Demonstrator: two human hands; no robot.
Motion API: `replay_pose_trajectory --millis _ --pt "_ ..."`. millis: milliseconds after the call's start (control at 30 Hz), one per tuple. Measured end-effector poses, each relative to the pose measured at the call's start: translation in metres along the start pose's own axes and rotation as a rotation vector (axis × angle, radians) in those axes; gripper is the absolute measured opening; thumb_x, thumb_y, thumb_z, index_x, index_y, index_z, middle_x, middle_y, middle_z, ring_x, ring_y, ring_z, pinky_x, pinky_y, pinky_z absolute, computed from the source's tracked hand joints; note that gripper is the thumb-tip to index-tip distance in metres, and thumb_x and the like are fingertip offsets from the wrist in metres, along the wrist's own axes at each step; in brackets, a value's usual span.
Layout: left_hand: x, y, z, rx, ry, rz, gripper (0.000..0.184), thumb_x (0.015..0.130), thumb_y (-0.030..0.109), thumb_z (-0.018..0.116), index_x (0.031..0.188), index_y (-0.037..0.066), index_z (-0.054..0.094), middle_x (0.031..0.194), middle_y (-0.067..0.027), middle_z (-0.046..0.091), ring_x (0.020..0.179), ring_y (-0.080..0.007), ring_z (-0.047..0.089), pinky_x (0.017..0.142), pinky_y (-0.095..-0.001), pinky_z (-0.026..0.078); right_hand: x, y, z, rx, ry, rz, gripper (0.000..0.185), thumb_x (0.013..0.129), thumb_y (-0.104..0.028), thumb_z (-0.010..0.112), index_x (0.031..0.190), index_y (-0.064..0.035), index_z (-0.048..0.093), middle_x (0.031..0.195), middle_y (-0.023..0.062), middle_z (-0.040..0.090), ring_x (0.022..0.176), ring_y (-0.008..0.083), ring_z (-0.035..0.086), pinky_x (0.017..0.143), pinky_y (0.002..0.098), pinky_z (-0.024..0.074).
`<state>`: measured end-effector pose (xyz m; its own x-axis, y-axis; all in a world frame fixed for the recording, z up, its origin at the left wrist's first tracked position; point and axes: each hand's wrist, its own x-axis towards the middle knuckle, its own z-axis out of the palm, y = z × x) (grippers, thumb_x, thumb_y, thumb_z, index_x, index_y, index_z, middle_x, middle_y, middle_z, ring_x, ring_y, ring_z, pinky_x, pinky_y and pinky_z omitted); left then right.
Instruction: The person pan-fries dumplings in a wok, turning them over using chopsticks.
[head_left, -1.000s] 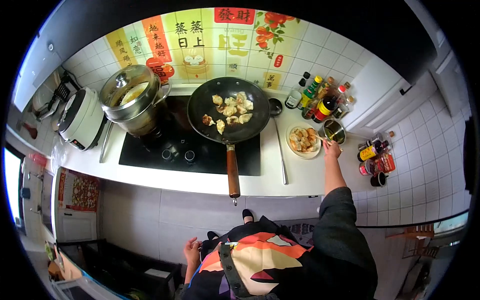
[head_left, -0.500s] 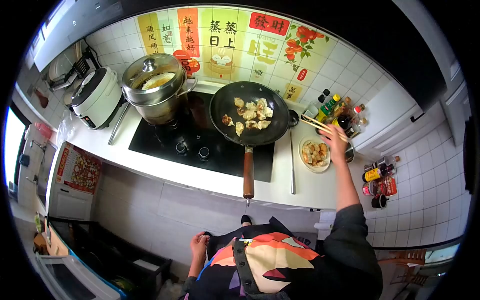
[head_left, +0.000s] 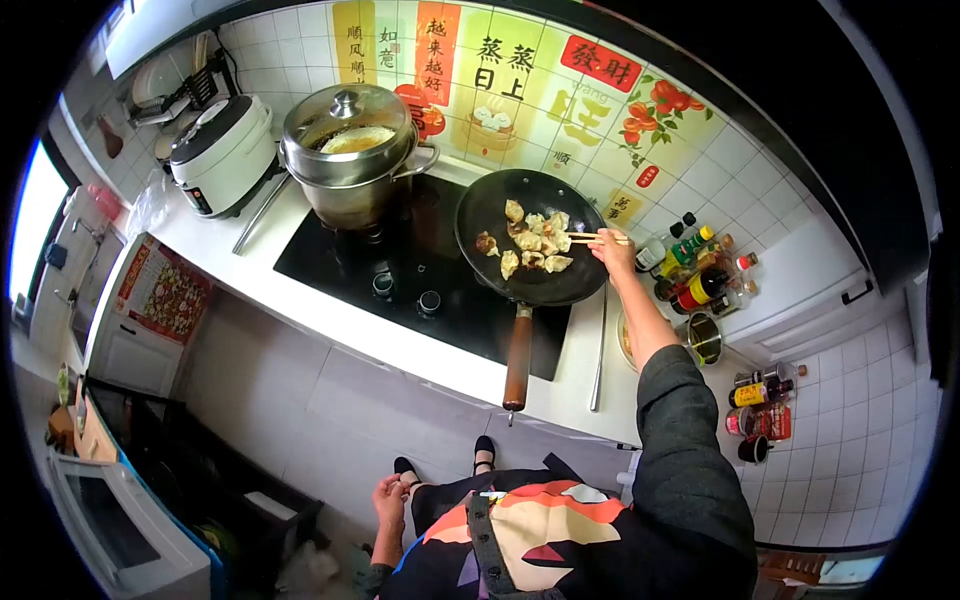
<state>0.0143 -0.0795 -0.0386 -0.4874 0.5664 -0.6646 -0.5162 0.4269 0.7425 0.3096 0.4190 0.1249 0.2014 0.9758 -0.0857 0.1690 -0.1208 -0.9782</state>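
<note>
My right hand (head_left: pixel 613 253) grips a pair of wooden chopsticks (head_left: pixel 583 238) over the wok's right rim. Their tips reach in among several browned dumplings (head_left: pixel 541 232) lying in the dark wok (head_left: pixel 492 190); whether they pinch one I cannot tell. The wok sits on the black cooktop (head_left: pixel 340 262), its wooden handle (head_left: pixel 518 360) pointing toward me. A plate (head_left: pixel 627 345), mostly hidden under my right forearm, stands on the counter. My left hand (head_left: pixel 389 494) hangs low beside my body, fingers curled in, with nothing visible in them.
A lidded steel steamer pot (head_left: pixel 350 165) is on the cooktop's left, near a white rice cooker (head_left: pixel 225 155). A long-handled ladle (head_left: pixel 599 365) lies right of the wok. Seasoning bottles (head_left: pixel 700 285) and a metal container (head_left: pixel 703 338) stand at the right.
My right hand has moved left with the chopsticks, from above the plate of dumplings to inside the wok. The view has shifted, and my forearm now covers most of the plate.
</note>
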Motion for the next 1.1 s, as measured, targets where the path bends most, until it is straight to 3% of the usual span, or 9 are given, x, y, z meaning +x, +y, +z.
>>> replay_pose_trajectory --millis 267,533,600,733,900,1067,1100 --pt "0.000 -0.004 0.013 0.011 -0.004 -0.001 0.020 0.074 0.004 0.048 0.093 0.002 0.051 0.072 -0.0046 0.056 0.062 -0.0100 0.053 0.054 -0.0200 0.041 -0.014 -0.011 0.000 0.045 -0.137 -0.030 0.021 0.081 -0.020 0.045 0.090 -0.0015 0.050 0.077 0.0099 0.056 0.064 0.0160 0.058 0.058 0.0249 0.0472" --pt "0.003 -0.006 0.014 0.042 -0.006 -0.005 0.020 0.074 0.004 0.048 0.093 0.001 0.051 0.072 -0.0042 0.056 0.062 -0.0102 0.053 0.054 -0.0205 0.041 0.008 -0.017 -0.002 0.001 -0.040 -0.170 0.020 0.080 -0.017 0.046 0.086 0.0008 0.053 0.069 0.0098 0.058 0.059 0.0140 0.058 0.051 0.0232 0.0473" --pt "0.003 -0.005 0.013 0.047 0.003 -0.001 0.020 0.073 0.004 0.048 0.093 0.001 0.050 0.072 -0.0042 0.056 0.062 -0.0101 0.053 0.053 -0.0204 0.041 0.015 -0.008 0.006 -0.173 -0.051 -0.239 0.020 0.080 -0.017 0.047 0.085 0.0013 0.053 0.070 0.0096 0.058 0.059 0.0138 0.058 0.051 0.0235 0.0469" --pt "0.000 -0.005 0.009 0.004 0.020 0.006 0.020 0.073 0.004 0.048 0.093 0.001 0.050 0.072 -0.0049 0.056 0.062 -0.0101 0.053 0.053 -0.0198 0.040 -0.003 -0.025 0.009 -0.205 -0.082 -0.194 0.018 0.079 -0.016 0.047 0.086 -0.0011 0.054 0.073 0.0075 0.058 0.061 0.0125 0.058 0.050 0.0228 0.0464" --pt "-0.008 -0.006 0.005 -0.019 0.042 -0.022 0.020 0.073 0.004 0.050 0.093 0.001 0.050 0.071 -0.0056 0.057 0.062 -0.0101 0.053 0.053 -0.0191 0.040 -0.009 -0.029 -0.009 -0.436 -0.329 -0.393 0.016 0.079 -0.013 0.046 0.089 -0.0037 0.052 0.076 0.0042 0.057 0.064 0.0091 0.057 0.040 0.0192 0.0436" --pt "-0.006 -0.007 0.008 0.013 0.065 -0.035 0.022 0.074 0.005 0.050 0.095 0.003 0.051 0.071 -0.0055 0.057 0.063 -0.0104 0.053 0.053 -0.0205 0.041 0.002 -0.013 0.005 -0.508 -0.417 -0.457 0.015 0.078 -0.014 0.047 0.088 -0.0058 0.055 0.075 0.0042 0.057 0.064 0.0099 0.057 0.051 0.0211 0.0467" --pt "-0.006 -0.007 0.009 0.022 0.066 -0.031 0.022 0.074 0.006 0.050 0.095 0.002 0.051 0.072 -0.0057 0.057 0.064 -0.0106 0.053 0.054 -0.0208 0.041 0.009 -0.010 0.007 -0.387 -0.364 -0.447 0.016 0.078 -0.015 0.047 0.089 -0.0064 0.055 0.076 0.0047 0.057 0.065 0.0112 0.057 0.052 0.0214 0.0471"
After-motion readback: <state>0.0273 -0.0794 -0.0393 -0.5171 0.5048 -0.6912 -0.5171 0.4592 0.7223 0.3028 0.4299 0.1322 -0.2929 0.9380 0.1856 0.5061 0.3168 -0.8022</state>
